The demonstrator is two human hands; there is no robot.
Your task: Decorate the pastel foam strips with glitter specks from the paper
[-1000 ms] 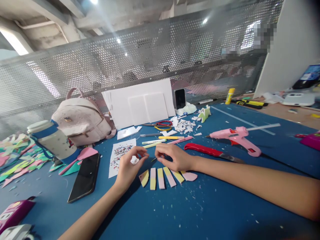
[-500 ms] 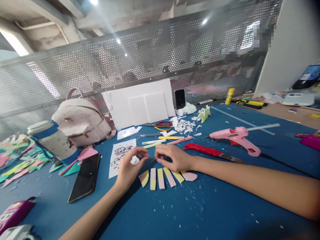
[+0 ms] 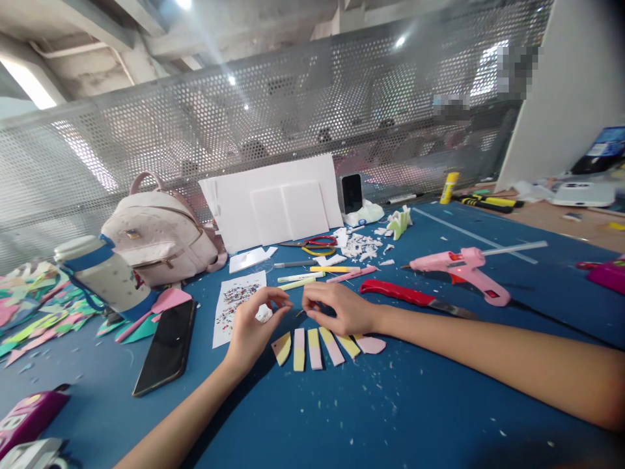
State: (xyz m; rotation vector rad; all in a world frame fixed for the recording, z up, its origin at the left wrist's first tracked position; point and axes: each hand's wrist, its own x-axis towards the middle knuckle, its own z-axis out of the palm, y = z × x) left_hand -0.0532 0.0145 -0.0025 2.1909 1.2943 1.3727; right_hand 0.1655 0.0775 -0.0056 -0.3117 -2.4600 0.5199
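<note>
Over the table, my left hand (image 3: 254,322) curls with thumb and fingertips nearly meeting in a pinch; whatever they hold is too small to make out. Through the ring of its fingers shows a white crumpled bit (image 3: 264,314). Facing it, my right hand (image 3: 339,307) has its fingers folded together, with a thin dark sliver (image 3: 299,314) at the tips that I cannot name. Just below both hands, several yellow-and-pink foam strips (image 3: 314,350) lie fanned out in a row. A white sheet (image 3: 221,329) strewn with tiny coloured beads rests behind my left hand.
A red-handled knife (image 3: 398,292) and a pink glue gun (image 3: 461,266) lie right. Pens (image 3: 336,269), scissors (image 3: 319,245) and white scraps (image 3: 361,247) are behind. Left are a phone (image 3: 166,348), bottle (image 3: 105,277), backpack (image 3: 159,234) and foam scraps (image 3: 36,312).
</note>
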